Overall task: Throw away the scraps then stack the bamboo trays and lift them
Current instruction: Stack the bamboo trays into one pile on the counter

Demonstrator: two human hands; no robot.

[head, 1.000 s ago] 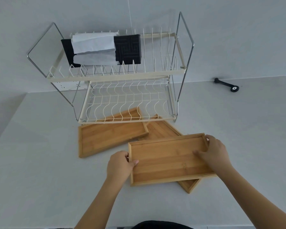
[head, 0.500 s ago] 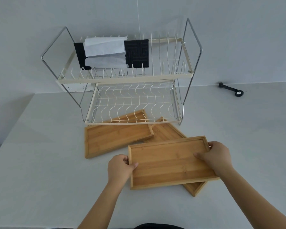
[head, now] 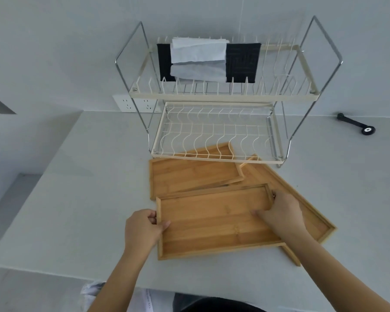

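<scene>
Three bamboo trays lie on the white counter in front of a dish rack. The nearest bamboo tray (head: 212, 224) is held at both short ends: my left hand (head: 142, 228) grips its left rim and my right hand (head: 282, 212) grips its right rim, thumb inside. It overlaps a second tray (head: 189, 174) that reaches under the rack at the left. It also covers part of a third, angled tray (head: 311, 212) at the right. All the trays look empty; no scraps show on them.
A two-tier wire dish rack (head: 214, 131) stands behind the trays, with black mats and white paper on its upper tier (head: 198, 59). A small black tool (head: 356, 124) lies at the back right. A wall socket (head: 135, 104) sits left of the rack. The counter edge (head: 54, 269) runs along the front.
Both hands have shifted the held tray to the left and a little forward, so its far edge now overlaps the left tray. The camera has moved closer and tilted.
</scene>
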